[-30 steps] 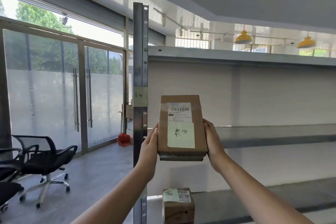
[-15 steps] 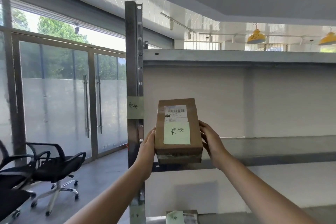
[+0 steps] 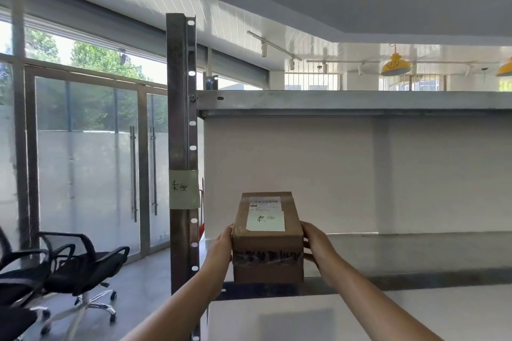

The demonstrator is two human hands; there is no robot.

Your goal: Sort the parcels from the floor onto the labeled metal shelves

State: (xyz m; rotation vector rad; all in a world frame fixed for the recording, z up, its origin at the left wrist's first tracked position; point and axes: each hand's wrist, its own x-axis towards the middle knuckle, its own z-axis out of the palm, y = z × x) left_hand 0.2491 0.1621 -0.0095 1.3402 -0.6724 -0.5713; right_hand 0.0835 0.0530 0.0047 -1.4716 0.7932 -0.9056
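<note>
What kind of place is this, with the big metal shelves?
Probably a small parcel sorting or pickup room inside an office-like space. A metal shelf has a handwritten label on its post, both hands hold a cardboard parcel with a matching note, and office chairs stand by glass doors.

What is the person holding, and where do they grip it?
A cardboard box, pressed between the left hand and right hand on its two long sides.
</note>
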